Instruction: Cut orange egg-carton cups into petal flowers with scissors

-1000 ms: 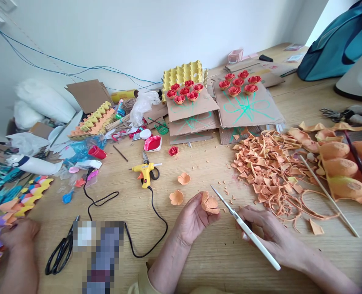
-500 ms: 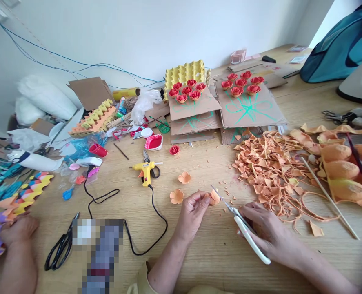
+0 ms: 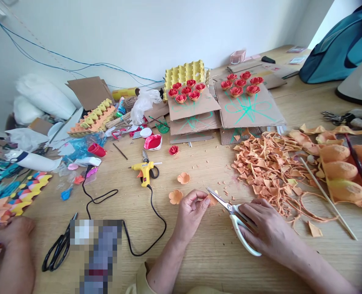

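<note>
Between thumb and fingers, my left hand pinches a small orange egg-carton piece, partly hidden by the blades. White-handled scissors are in my right hand, with their blades lying across that piece and pointing left. Just left of my left hand lies an orange flower-shaped cutout, and a second orange cutout sits behind it. A single red paper rose rests farther back. To the right of the scissors spreads a heap of orange carton scraps.
A yellow glue gun with a black cord lies left of centre. Black scissors lie nearer, beside another person's hand at left. Cardboard sheets with red roses stand behind. An orange egg tray and a thin stick are at right.
My right hand has shifted slightly left and the scissors have turned, their handles opening wider and the blades now lying across the orange piece. My left hand stays nearly in place.
</note>
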Tool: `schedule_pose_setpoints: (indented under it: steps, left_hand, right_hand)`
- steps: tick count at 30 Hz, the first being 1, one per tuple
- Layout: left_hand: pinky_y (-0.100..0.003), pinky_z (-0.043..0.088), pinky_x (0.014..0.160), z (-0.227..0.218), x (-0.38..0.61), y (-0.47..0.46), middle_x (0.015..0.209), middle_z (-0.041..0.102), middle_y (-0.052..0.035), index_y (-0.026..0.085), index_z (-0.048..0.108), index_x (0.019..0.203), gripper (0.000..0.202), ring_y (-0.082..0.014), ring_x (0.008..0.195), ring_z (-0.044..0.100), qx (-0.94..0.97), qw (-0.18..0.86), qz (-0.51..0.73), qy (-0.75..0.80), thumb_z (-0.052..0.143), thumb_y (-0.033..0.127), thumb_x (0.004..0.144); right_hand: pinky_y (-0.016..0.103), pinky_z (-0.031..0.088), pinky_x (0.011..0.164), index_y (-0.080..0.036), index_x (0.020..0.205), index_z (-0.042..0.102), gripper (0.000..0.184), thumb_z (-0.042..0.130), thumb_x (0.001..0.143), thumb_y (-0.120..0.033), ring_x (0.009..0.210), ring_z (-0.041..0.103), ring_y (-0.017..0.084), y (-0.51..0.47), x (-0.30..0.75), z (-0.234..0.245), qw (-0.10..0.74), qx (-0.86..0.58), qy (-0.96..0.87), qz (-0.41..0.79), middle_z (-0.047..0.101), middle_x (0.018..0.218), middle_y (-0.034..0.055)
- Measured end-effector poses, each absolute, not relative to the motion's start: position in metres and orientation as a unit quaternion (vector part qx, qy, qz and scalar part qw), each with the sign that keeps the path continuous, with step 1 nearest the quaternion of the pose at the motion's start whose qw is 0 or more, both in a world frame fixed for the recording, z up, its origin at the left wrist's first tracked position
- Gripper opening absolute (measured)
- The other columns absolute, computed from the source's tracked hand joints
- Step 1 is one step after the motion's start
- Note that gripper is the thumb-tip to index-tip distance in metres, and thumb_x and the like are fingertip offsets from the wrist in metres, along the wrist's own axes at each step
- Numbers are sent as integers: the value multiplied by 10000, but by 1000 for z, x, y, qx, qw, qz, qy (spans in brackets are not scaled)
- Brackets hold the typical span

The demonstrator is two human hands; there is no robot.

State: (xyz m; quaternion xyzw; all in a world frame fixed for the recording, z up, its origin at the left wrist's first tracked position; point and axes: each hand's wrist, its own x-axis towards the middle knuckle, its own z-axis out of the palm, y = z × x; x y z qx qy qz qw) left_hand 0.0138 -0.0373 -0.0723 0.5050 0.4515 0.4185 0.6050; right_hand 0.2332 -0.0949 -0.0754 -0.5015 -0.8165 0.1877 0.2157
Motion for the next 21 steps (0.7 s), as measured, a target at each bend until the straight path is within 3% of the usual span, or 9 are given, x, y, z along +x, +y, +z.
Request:
schedule_pose_setpoints:
  steps: [21]
  left_hand:
    - [-342, 492, 825, -67, 13, -38, 889, 680, -77, 155, 712, 885, 131, -206, 893, 628, 608, 579, 408, 360, 628, 251, 918]
  right_hand:
    - [398, 342, 830, -224, 916, 565, 71, 604, 886, -274, 782, 587, 234, -96, 231, -67, 207, -522, -810, 171, 636, 839, 36]
